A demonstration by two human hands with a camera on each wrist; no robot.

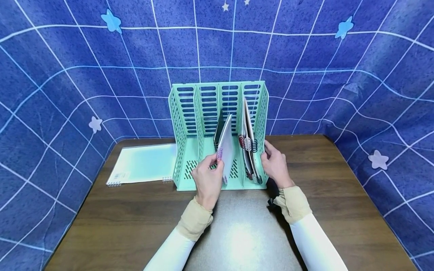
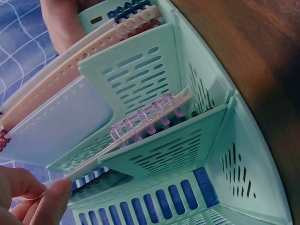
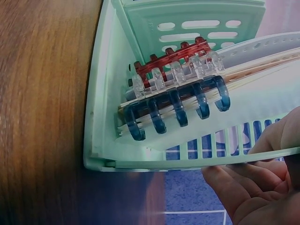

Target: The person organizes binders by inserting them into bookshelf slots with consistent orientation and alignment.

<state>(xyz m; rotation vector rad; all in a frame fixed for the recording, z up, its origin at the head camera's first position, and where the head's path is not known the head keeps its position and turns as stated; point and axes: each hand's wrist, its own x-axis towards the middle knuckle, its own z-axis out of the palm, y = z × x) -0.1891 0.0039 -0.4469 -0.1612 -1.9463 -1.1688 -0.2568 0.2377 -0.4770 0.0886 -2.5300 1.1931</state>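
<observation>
My left hand (image 1: 208, 178) pinches the edge of a thin spiral notebook with purple rings (image 1: 226, 143) between thumb and fingers. The notebook stands tilted in the third compartment from the left of a mint-green desktop file organizer (image 1: 178, 150). Beside it leans a dark notebook (image 1: 219, 126), partly hidden. My right hand (image 3: 262, 183) grips the organizer's right side wall, thumb on the inner side and fingers outside. Several spiral notebooks (image 1: 249, 139) stand in the rightmost compartment; their red, clear and dark blue rings (image 3: 178, 101) show in the right wrist view.
A pale blue-green spiral notebook (image 1: 145, 163) lies flat on the wooden table (image 1: 118, 226), left of the organizer. Behind the table hangs a blue cloth (image 1: 135, 49) with white grid lines and stars.
</observation>
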